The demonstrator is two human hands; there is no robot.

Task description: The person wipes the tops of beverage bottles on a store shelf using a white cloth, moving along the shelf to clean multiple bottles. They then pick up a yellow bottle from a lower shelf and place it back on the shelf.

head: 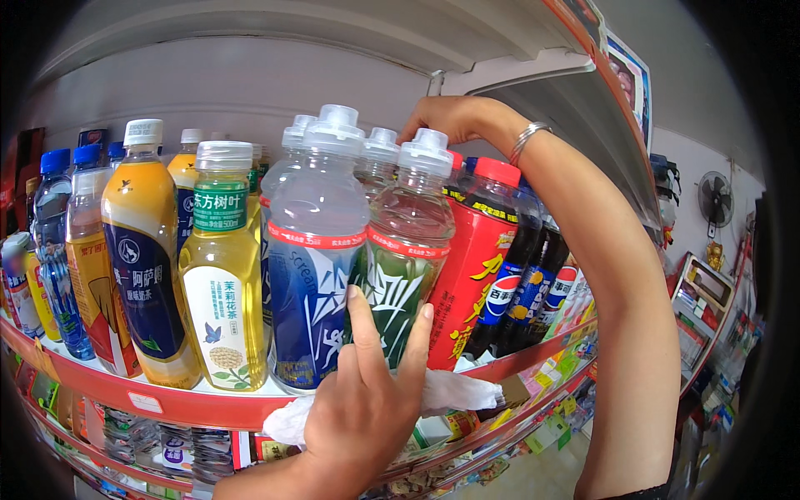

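Observation:
My left hand (375, 381) grips a crumpled white cloth (459, 392) against the shelf's front edge. Two of its fingers point upward, one at the blue-labelled drink bottle (312, 262) and one at the green-labelled bottle (406, 275). Both bottles have clear domed caps and stand side by side. Above and behind them, my right hand (447, 119) reaches over the caps with its wrist bent and a silver bracelet (530, 140) on it. Its fingertips are hidden behind the bottles, so whether they hold anything cannot be made out.
Left stand a jasmine tea bottle (222, 294), a milk tea bottle (144, 262) and several others. A red-labelled bottle (478, 262) and Pepsi bottles (500, 300) stand right. The red shelf edge (94, 387) runs in front; an upper shelf (375, 31) hangs overhead. Packaged goods (178, 447) fill lower shelves.

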